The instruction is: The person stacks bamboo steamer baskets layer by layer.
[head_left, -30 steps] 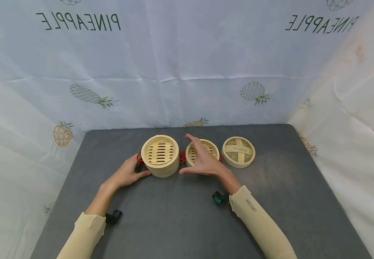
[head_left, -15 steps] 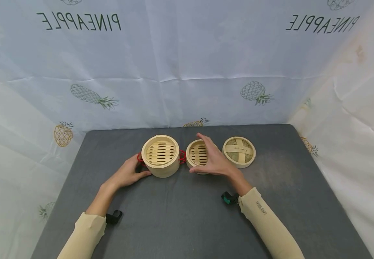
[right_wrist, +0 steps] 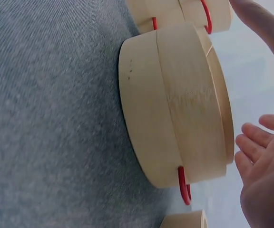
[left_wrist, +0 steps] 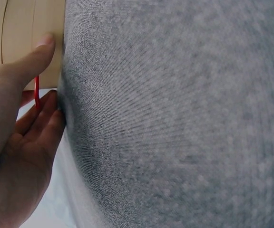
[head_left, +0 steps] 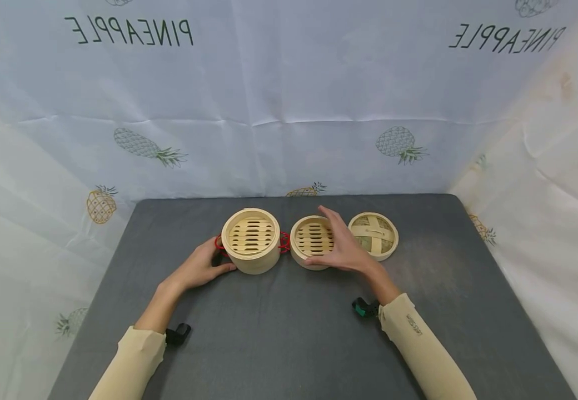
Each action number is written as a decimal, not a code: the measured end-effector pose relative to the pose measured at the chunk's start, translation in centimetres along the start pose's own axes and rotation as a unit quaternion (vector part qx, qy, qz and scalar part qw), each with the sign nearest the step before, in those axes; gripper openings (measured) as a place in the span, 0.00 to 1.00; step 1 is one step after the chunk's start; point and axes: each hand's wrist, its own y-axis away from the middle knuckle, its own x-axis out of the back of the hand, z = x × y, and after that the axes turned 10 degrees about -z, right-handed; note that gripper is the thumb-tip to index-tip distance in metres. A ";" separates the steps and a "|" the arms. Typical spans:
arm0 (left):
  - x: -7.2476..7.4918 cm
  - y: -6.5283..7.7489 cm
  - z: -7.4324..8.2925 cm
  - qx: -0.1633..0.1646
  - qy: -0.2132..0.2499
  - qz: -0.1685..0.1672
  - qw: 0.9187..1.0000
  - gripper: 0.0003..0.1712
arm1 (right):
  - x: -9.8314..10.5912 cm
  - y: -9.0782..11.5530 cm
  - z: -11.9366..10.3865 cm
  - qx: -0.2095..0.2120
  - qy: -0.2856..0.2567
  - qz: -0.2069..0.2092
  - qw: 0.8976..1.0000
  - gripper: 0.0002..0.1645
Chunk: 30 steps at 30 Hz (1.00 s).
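Three round bamboo pieces stand in a row on the grey table. At the left, a taller bamboo steamer point(head_left: 251, 261) with a slatted top and red side handles has my left hand point(head_left: 201, 266) round its left side. In the left wrist view, the thumb point(left_wrist: 44, 50) lies on its wall and the fingers are by the red handle point(left_wrist: 37, 92). A lower slatted bamboo steamer point(right_wrist: 175, 104) stands in the middle. My right hand point(head_left: 341, 247) is spread over its right side, thumb and fingers apart. In the right wrist view, the fingers point(right_wrist: 256, 142) stand off from its rim.
To the right sits a bamboo lid point(head_left: 374, 236) with crossed bands, partly behind my right hand. Behind the table point(head_left: 269, 333) hangs a white cloth point(head_left: 279, 83) printed with pineapples. Black wrist cameras point(head_left: 365, 307) sit on both wrists.
My right hand has moved right across the middle steamer, uncovering more of its slats and overlapping the lid now. The left hand has stayed at the taller steamer.
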 end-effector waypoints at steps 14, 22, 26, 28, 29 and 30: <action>-0.1 -0.1 -0.1 0.000 0.005 -0.002 1.000 0.45 | -0.1 0.3 1.1 -0.006 0.011 -0.006 1.000 0.82; 0.0 -0.1 -0.1 -0.002 0.006 -0.002 1.000 0.44 | -0.2 0.6 1.3 -0.024 0.004 -0.015 1.000 0.83; 0.0 -0.1 0.0 -0.004 0.008 -0.001 1.000 0.44 | -0.3 0.6 1.4 -0.030 0.009 -0.022 0.999 0.84; 0.0 -0.1 0.0 -0.005 0.007 -0.001 1.000 0.44 | -0.3 0.6 1.5 -0.033 0.015 -0.026 0.999 0.85; 0.0 -0.1 0.0 -0.005 0.007 -0.002 1.000 0.44 | -0.4 0.6 1.6 -0.036 0.017 -0.027 0.999 0.85; 0.0 -0.1 0.0 -0.006 0.006 -0.002 1.000 0.44 | -0.4 0.6 1.6 -0.040 0.020 -0.029 0.999 0.85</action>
